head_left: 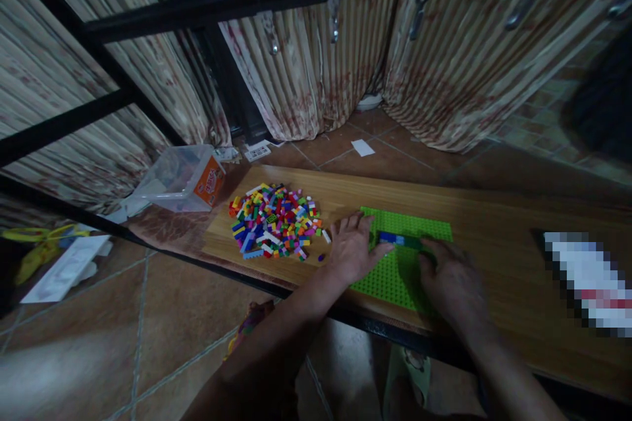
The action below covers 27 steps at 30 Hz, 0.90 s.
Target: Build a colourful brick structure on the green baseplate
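A bright green studded baseplate (390,279) lies on the wooden board. On its upper part sits a row of bricks: a dark blue brick (387,237), a light blue brick (400,240) and a dark green brick (413,243). My left hand (349,250) rests over the plate's left edge, fingers stretched out and thumb reaching just below the blue bricks. My right hand (454,279) comes in from the right, with its fingers and thumb closed at the right end of the dark green brick. Those fingertips partly hide that end.
Left of the plate is a heap of loose colourful bricks (276,223), with a white brick (326,236) near my left hand. A clear plastic box (182,177) stands beyond it. A blurred-out object (590,283) lies on the right of the wooden board (503,263).
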Each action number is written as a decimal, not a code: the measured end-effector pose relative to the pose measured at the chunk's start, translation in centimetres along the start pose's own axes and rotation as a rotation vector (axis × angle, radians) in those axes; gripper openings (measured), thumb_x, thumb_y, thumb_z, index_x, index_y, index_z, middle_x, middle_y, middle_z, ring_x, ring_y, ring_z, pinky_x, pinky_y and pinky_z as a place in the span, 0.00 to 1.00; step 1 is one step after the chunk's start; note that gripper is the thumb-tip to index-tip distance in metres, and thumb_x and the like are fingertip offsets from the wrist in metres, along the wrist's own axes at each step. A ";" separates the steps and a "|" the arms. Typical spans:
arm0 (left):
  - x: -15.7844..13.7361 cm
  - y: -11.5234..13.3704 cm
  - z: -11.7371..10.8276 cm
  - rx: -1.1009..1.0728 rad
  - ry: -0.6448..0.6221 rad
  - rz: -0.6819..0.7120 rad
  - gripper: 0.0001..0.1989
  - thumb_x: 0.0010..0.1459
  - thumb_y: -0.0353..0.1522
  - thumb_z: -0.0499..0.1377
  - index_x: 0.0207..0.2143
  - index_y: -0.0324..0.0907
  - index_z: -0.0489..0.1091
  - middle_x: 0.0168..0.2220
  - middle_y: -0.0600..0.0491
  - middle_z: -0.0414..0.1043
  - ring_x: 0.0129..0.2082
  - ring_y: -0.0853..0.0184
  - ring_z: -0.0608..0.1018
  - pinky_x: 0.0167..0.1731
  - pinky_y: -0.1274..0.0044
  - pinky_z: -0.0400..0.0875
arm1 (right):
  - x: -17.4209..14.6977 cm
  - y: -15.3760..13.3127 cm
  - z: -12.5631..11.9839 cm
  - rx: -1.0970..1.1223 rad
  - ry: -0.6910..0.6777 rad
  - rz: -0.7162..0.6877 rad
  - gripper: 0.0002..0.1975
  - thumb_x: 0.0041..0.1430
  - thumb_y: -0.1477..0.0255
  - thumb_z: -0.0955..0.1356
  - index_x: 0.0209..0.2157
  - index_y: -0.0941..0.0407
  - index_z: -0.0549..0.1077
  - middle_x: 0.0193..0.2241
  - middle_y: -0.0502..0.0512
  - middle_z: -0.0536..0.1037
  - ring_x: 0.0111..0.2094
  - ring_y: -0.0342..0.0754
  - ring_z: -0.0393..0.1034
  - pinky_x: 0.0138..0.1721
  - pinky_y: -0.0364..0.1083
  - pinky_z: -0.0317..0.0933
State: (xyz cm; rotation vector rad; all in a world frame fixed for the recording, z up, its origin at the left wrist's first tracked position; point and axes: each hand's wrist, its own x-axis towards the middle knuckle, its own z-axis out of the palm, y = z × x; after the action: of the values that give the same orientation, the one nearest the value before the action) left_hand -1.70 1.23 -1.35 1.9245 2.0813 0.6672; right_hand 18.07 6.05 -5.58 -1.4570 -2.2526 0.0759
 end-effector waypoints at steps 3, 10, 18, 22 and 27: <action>0.6 -2.1 -2.1 0.003 0.123 -0.068 0.23 0.60 0.38 0.56 0.57 0.41 0.64 0.58 0.45 0.67 0.58 0.57 0.67 0.60 0.64 0.58 | 0.1 0.3 0.2 -0.023 0.010 -0.007 0.19 0.60 0.69 0.60 0.49 0.57 0.74 0.47 0.63 0.76 0.49 0.60 0.68 0.49 0.58 0.63; 1.1 -9.0 -7.2 0.193 0.175 -0.249 0.27 0.49 0.21 0.54 0.54 0.37 0.70 0.55 0.43 0.71 0.56 0.56 0.70 0.58 0.68 0.61 | 0.4 0.7 0.4 -0.047 -0.024 0.003 0.20 0.61 0.67 0.59 0.48 0.59 0.74 0.48 0.65 0.75 0.50 0.61 0.67 0.50 0.59 0.63; 0.5 -10.0 -7.4 0.309 0.123 -0.318 0.23 0.49 0.24 0.57 0.48 0.44 0.75 0.45 0.44 0.77 0.50 0.48 0.71 0.50 0.61 0.66 | 0.5 0.9 0.5 -0.029 -0.009 -0.033 0.21 0.62 0.64 0.58 0.47 0.60 0.74 0.47 0.66 0.75 0.50 0.61 0.68 0.52 0.59 0.62; 0.7 -9.9 -7.6 0.317 0.117 -0.337 0.21 0.50 0.26 0.57 0.47 0.45 0.76 0.45 0.45 0.77 0.51 0.47 0.71 0.50 0.59 0.66 | 0.7 1.0 0.6 -0.021 -0.016 -0.018 0.21 0.62 0.63 0.59 0.47 0.59 0.74 0.47 0.66 0.75 0.50 0.61 0.68 0.51 0.60 0.62; 0.8 -10.1 -7.7 0.225 0.204 -0.337 0.22 0.53 0.26 0.56 0.50 0.44 0.75 0.46 0.46 0.78 0.50 0.52 0.73 0.51 0.64 0.66 | 0.7 0.8 0.4 0.016 -0.030 0.009 0.21 0.62 0.63 0.59 0.46 0.60 0.75 0.47 0.67 0.75 0.49 0.61 0.68 0.52 0.60 0.62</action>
State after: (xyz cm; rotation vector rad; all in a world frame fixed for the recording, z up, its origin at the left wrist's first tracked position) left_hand -14.28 0.31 0.68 1.6006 2.6267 0.5941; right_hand 18.31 7.10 -5.93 -1.4674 -2.2635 0.1189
